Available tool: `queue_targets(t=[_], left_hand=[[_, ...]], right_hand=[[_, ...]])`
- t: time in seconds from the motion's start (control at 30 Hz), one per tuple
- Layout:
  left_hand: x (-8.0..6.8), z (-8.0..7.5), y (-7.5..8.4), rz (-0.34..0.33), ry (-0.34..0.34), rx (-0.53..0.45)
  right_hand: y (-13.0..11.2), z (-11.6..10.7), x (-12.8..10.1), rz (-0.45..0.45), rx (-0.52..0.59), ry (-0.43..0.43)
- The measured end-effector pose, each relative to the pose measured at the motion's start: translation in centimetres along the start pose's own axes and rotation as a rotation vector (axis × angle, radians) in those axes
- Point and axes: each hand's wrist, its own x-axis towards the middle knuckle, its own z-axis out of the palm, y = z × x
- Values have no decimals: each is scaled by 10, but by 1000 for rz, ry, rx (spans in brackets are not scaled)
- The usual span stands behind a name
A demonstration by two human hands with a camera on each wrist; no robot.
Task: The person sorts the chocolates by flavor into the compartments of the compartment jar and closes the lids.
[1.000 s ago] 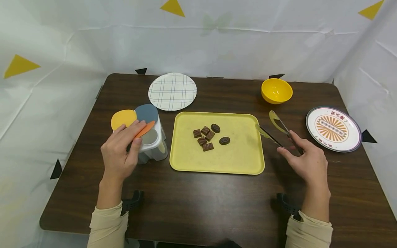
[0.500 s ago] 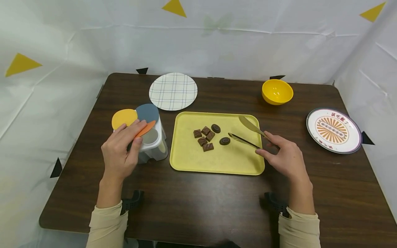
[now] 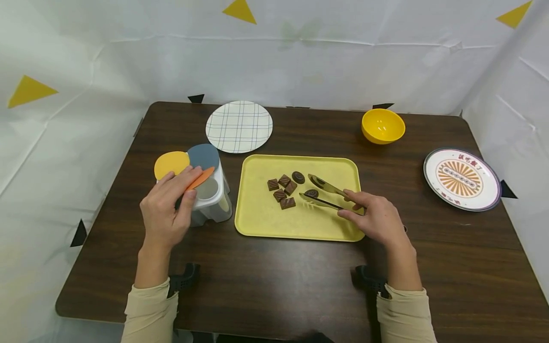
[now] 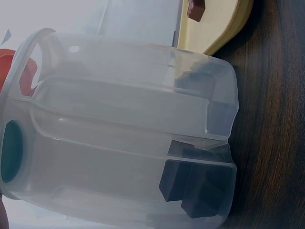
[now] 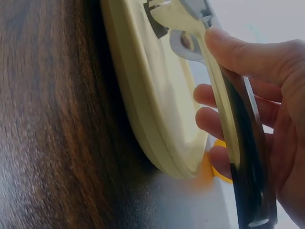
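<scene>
Round dark chocolate [image 3: 311, 193] on yellow tray [image 3: 274, 226], between parted tips of gold tongs [image 3: 328, 186]; contact unclear. Lies left of and slightly beyond right hand [image 3: 377, 214], nearer of two hands; tongs' long axis runs leftward, slightly away. Right hand grips tongs, thumb and fingers apart. Left hand [image 3: 167, 207] pinches tilted orange lid [image 3: 203, 178] on clear container [image 3: 216, 210]. Sunburst plate [image 3: 431, 172]: red Chinese characters, too small to read surely.
</scene>
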Motion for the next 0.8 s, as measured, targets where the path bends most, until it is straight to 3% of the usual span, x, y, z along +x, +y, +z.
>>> queue_targets(t=[0.43,0.8], left_hand=[[-1,0,0,-1,3,0],[0,2,1,11,15,-3]], right_hand=[[-1,4,4,13,-19,-39],[0,8,3,-39,-69,49]])
